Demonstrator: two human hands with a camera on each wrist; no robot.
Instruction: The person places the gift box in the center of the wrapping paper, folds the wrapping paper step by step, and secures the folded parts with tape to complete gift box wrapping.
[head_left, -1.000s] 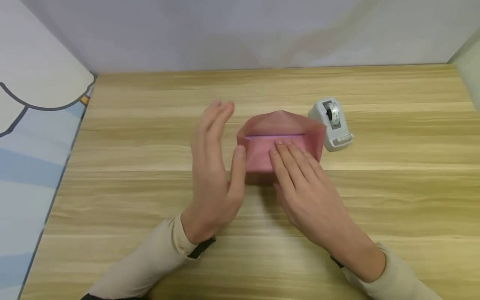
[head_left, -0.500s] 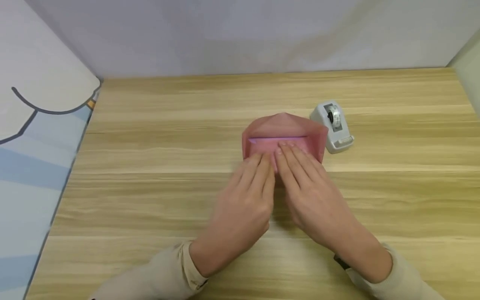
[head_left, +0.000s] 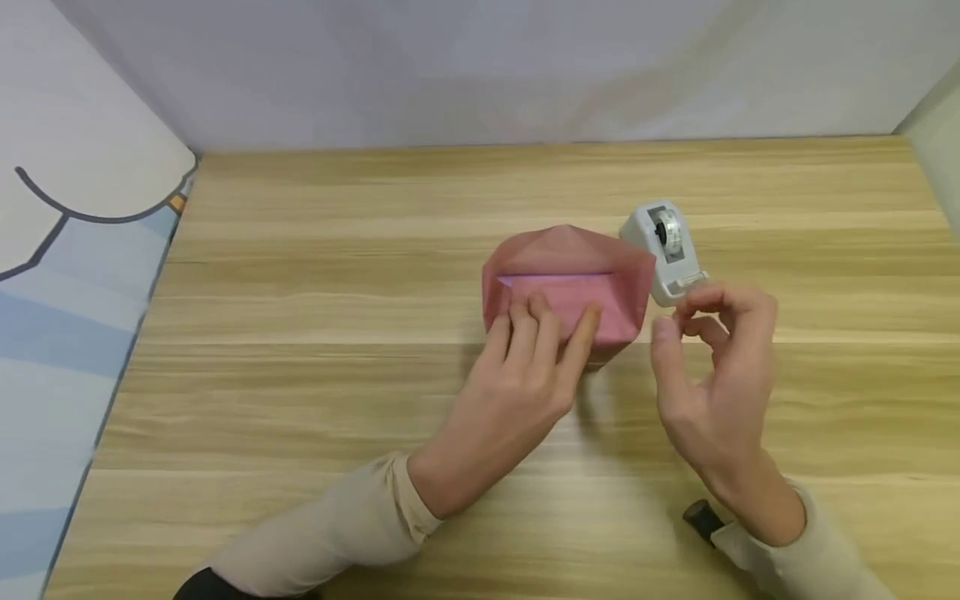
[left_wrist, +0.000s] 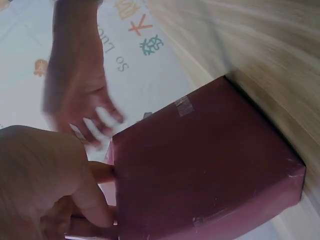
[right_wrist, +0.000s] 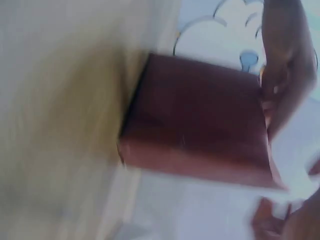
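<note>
A box wrapped in pink paper [head_left: 562,312] stands on the table with a raised paper flap [head_left: 566,246] at the far side of its top. My left hand [head_left: 517,375] presses the folded paper on the top with its fingertips. Near the box's right side is my right hand [head_left: 723,383], fingers bent and thumb apart from the index finger, close in front of a grey tape dispenser [head_left: 681,268]. Pieces of clear tape [left_wrist: 184,106] show on the box's side in the left wrist view.
The wooden table [head_left: 322,250] meets a pale wall [head_left: 480,75] at the back. A panel with a cartoon drawing [head_left: 82,275] stands along the left edge. A dark strap end [head_left: 702,521] hangs by the right sleeve.
My right hand has left the box top and moved right, to the dispenser. My left hand, raised beside the box a second ago, has come down onto the top and spread its fingers.
</note>
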